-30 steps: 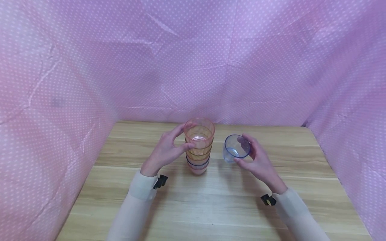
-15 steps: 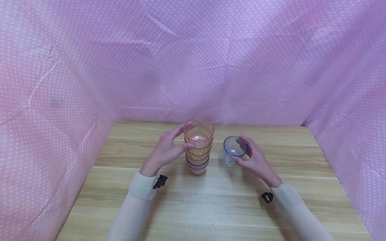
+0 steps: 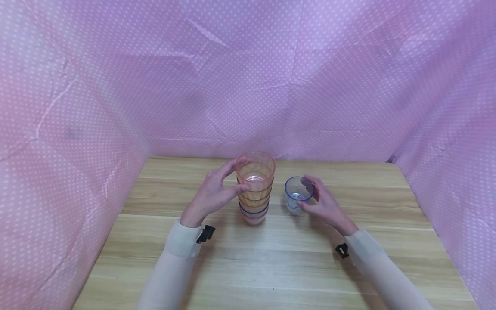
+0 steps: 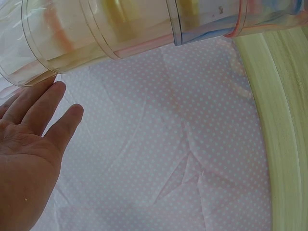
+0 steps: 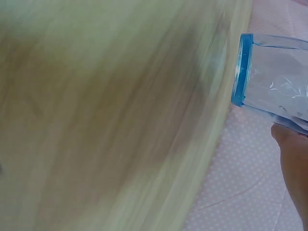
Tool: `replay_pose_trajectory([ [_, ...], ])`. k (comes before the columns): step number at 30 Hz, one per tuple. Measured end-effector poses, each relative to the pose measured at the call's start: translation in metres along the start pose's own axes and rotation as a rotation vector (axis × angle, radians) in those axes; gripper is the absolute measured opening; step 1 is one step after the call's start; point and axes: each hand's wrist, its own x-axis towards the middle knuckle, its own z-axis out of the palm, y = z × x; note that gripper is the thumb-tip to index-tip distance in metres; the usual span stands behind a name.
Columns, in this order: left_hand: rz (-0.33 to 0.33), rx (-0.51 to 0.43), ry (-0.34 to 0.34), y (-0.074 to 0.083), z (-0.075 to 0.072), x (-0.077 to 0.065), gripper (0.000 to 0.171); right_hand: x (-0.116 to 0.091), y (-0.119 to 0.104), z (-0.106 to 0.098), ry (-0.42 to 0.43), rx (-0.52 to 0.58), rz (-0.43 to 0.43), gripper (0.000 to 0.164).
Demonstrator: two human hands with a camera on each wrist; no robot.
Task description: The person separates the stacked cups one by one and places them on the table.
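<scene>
A tall stack of clear plastic cups [image 3: 253,202] in pink, yellow and blue tints stands upright on the wooden table. My left hand [image 3: 211,196] holds its top pink cup from the left, thumb in front and fingers behind. The left wrist view shows fingers [image 4: 41,103] at the side of the upper cups. To the right of the stack, my right hand [image 3: 325,209] grips a clear blue-rimmed cup [image 3: 297,196] between thumb and fingers near its rim. That cup is mouth up, close over the table, its thick blue base [image 5: 242,70] showing in the right wrist view.
The light wooden table [image 3: 263,262] reaches back to a pink polka-dot cloth [image 3: 271,86], which hangs behind it and on both sides. A small gap separates the stack from the blue-rimmed cup. Black camera mounts [image 3: 206,234] sit at both wrists.
The right hand has brought the blue-rimmed cup slightly left and down, nearer the stack. The left hand and stack have barely moved.
</scene>
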Motion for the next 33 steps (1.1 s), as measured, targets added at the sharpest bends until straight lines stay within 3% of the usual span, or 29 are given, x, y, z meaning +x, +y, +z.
replay_pose_trajectory([
  [26,0.005,0.014,0.003,0.000,-0.001,0.000,0.090,-0.005,0.015,-0.007,-0.068,-0.053,0.016,0.091],
  [33,-0.021,0.018,-0.003,0.001,0.000,0.000,0.092,-0.008,0.013,-0.009,-0.060,-0.048,0.036,0.097],
])
